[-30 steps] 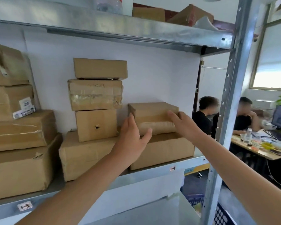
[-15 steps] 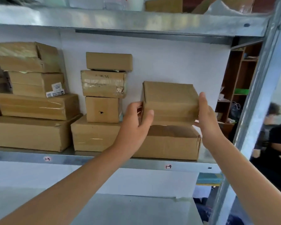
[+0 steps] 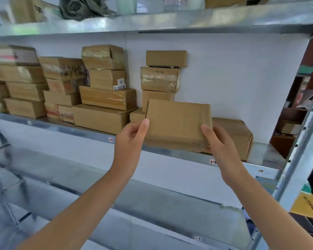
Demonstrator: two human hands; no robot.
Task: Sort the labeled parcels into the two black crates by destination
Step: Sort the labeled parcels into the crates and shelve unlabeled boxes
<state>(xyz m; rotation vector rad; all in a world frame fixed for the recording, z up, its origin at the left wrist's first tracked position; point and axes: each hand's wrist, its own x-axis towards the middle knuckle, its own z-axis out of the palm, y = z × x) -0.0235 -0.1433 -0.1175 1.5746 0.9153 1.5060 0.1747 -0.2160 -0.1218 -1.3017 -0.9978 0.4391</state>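
Brown parcel (image 3: 177, 123) held just in front of shelf (image 3: 65, 129) edge, tilted. Left grip (image 3: 129, 139) pinching left end, right grip (image 3: 219, 143) clasping lower right corner. Both closed on parcel. Judged light, stiff cardboard, possibly slick — best held at opposite ends. Label not visible.

Bare left grip (image 3: 130, 141), bare right grip (image 3: 220, 144), bare forearms (image 3: 90, 201)
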